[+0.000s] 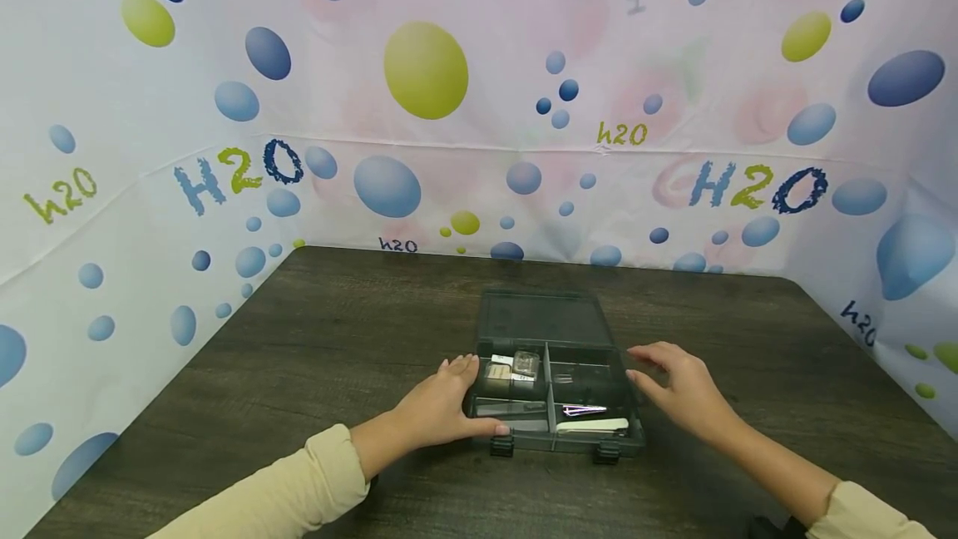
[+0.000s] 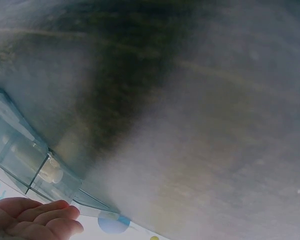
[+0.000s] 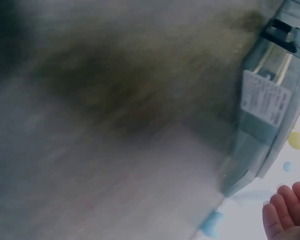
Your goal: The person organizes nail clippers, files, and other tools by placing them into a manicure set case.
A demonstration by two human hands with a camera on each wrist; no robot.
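- so there's a smoky see-through organizer box [image 1: 555, 406] sitting on a dark wood-grain table [image 1: 299, 373], near the front edge, roughly centre; its lid [image 1: 540, 318] is flipped all the way back and lies flat behind the tray
- left hand [image 1: 441, 406] rests against the box's left side, fingers pretty much straight and laid along the wall and rim; not wrapped round anything, palm relaxed
- right hand [image 1: 677, 389] is just off the right side of the box, fingers spread and loose, holding nothing; can't honestly tell if the fingertips touch the rim or float right beside it
- the two hands are well apart, one on each side, box between them
- inside, the tray is split into compartments: the back-left one has a few small clear and whitish packets [image 1: 512, 368]; the front-right one has a pink-and-silver pair of tweezers [image 1: 584, 410] and a pale flat strip [image 1: 591, 425] in front of it (no idea what that strip is)
- two dark latches [image 1: 500, 446] hang off the front wall
- wrist views are blurry; left one shows the box wall [image 2: 25, 155] and fingers [image 2: 35, 217]; right one shows a white label [image 3: 265, 100] on the box's side, with fingertips [image 3: 285, 215] apart from it
- bubbly "H2O" backdrop [image 1: 239, 173] all round the table
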